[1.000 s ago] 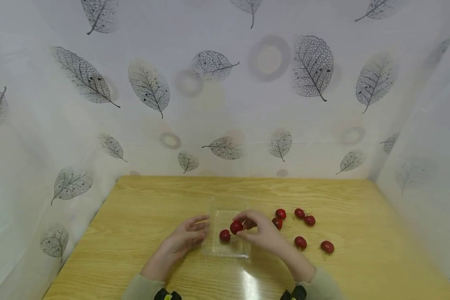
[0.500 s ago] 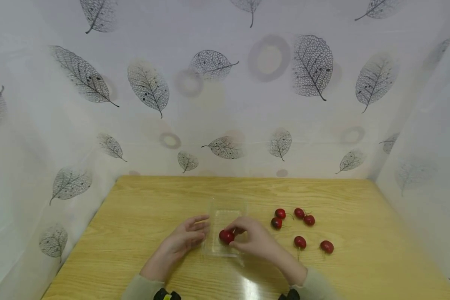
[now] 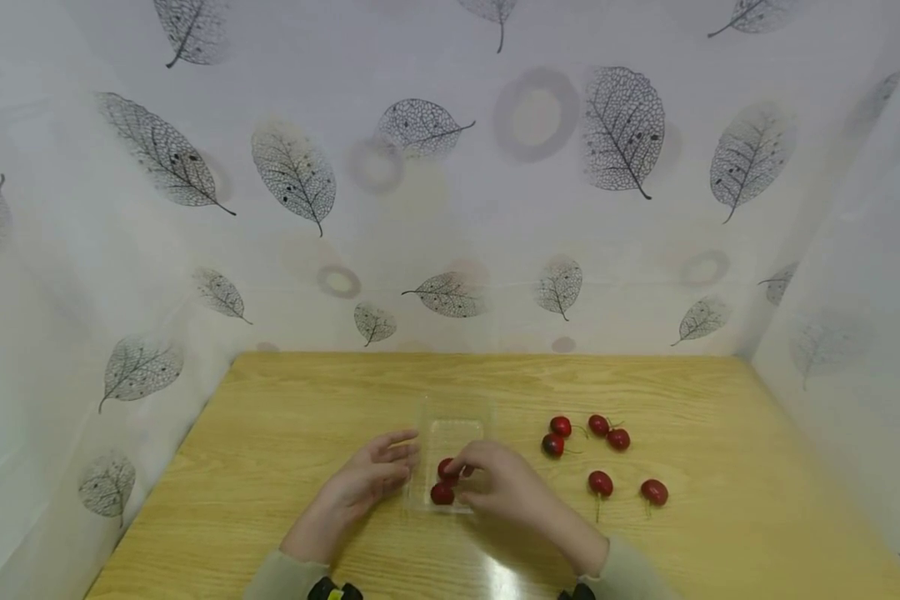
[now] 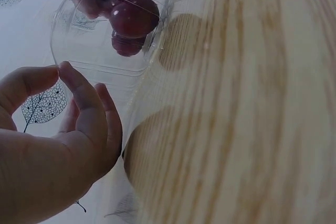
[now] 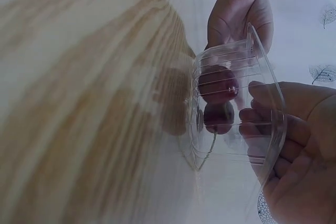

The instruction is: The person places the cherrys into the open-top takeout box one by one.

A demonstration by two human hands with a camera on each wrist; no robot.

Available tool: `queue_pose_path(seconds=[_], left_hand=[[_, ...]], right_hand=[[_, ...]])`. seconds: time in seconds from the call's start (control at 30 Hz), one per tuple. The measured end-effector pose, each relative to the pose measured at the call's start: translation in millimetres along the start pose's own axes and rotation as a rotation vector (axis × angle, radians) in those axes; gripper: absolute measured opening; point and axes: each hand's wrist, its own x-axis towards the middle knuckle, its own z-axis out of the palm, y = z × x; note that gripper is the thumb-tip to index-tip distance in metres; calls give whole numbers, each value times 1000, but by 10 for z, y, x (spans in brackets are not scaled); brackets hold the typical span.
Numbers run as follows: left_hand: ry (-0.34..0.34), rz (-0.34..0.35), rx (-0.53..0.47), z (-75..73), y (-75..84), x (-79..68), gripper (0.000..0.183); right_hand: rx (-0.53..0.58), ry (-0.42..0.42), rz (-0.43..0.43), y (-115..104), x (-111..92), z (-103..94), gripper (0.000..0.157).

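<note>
A clear plastic box (image 3: pixel 456 432) stands in the middle of the table with two dark red cherries in its near half. The front cherry (image 3: pixel 442 494) lies in plain sight; the rear cherry (image 3: pixel 446 469) is partly covered by fingers. Over the box's right side is my right hand (image 3: pixel 508 485), thumb and fingertips apart beside the cherries, with nothing gripped between them. My left hand (image 3: pixel 371 479) rests at the box's left side, fingers relaxed, fingertips right at the rim. In the right wrist view a thin stem hangs from the lower cherry (image 5: pixel 218 118) behind the clear wall.
Several more cherries lie loose to the right: a pair (image 3: pixel 560 427) near the box, another pair (image 3: pixel 618 440) farther back, and two single cherries (image 3: pixel 654 492) nearer the front. Leaf-printed white cloth (image 3: pixel 450 217) encloses the wooden table (image 3: pixel 292 392) behind and at both sides.
My right hand has lowered a cherry into the box and let go of it. Two cherries now lie one before the other there. My left hand has hardly moved.
</note>
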Motion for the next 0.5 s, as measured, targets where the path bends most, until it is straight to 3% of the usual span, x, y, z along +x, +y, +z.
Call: queue_pose_path(seconds=[0.23, 0.5], left_hand=[[9, 3, 9, 1, 8, 3, 72], [9, 4, 4, -10, 2, -2, 71]], right_hand=[[22, 13, 13, -21, -5, -1, 31], [214, 62, 12, 9, -5, -30, 27]])
